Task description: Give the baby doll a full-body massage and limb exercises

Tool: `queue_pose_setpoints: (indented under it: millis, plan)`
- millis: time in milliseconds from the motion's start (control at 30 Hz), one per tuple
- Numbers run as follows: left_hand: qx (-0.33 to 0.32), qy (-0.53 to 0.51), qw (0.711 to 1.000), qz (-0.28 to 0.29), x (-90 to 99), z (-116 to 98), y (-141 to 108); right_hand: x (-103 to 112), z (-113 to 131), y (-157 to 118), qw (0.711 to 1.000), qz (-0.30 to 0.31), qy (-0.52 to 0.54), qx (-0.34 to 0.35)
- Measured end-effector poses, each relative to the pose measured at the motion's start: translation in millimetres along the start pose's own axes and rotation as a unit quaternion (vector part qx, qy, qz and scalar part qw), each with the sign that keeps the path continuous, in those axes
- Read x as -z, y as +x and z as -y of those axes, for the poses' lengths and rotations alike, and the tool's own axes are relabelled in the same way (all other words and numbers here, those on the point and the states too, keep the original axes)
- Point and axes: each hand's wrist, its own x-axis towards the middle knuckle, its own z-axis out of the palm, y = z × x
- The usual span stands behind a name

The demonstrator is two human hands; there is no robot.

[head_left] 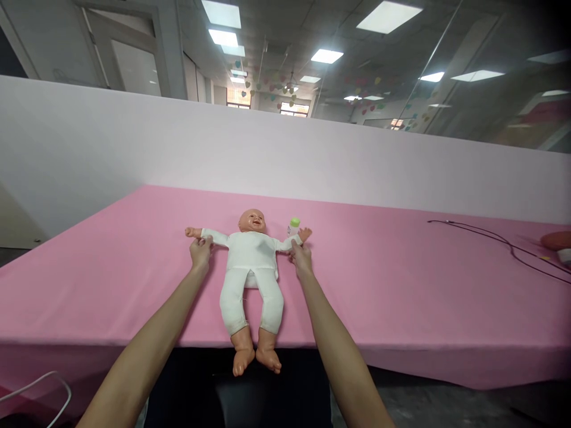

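A baby doll (252, 252) in a white outfit lies face up on the pink-covered table (392, 285), its arms spread and its bare feet past the front edge. My left hand (201, 252) is closed on the doll's sleeve near the wrist, at the left of the picture. On the other side, my right hand (301, 255) grips the other sleeve just below the doll's open hand. A small bottle (294, 226) with a green cap stands behind that sleeve, its lower part hidden.
Thin dark cables (504, 239) run across the table's right side towards a brownish object (555, 240) at the edge of view. Behind the table rises a white partition (285, 157) with glass above. A white cable (60, 377) hangs at the lower left.
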Motion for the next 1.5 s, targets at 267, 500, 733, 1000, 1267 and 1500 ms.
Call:
queue_pose_setpoints:
  millis: [267, 500, 733, 1000, 1267, 1500]
  plan:
    - [-0.084, -0.008, 0.994, 0.075, 0.5, -3.3, 2.2, -6.0, 4.2, -2.0, 0.997, 0.050, 0.002, 0.053]
    - [-0.311, 0.202, 0.881, 0.294, -3.4, -10.1, -18.5, -11.0, 13.6, -17.7, 0.932, 0.299, -0.125, 0.159]
    - [-0.211, 0.116, 0.949, 0.204, -6.0, -8.8, -18.5, -11.1, 7.2, -13.4, 0.964, 0.217, -0.072, 0.134]
    - [0.068, -0.140, 0.987, -0.050, 1.4, -3.4, 4.6, 2.8, -1.8, 8.1, 0.982, -0.041, 0.157, -0.100]
    - [-0.057, -0.044, 0.996, 0.047, 0.7, -7.8, 0.9, -5.1, 6.5, -1.5, 0.994, 0.065, 0.076, 0.035]
    - [-0.318, 0.204, 0.877, 0.295, -4.7, -4.6, -18.7, -8.3, 6.1, -11.8, 0.935, 0.287, -0.124, 0.165]
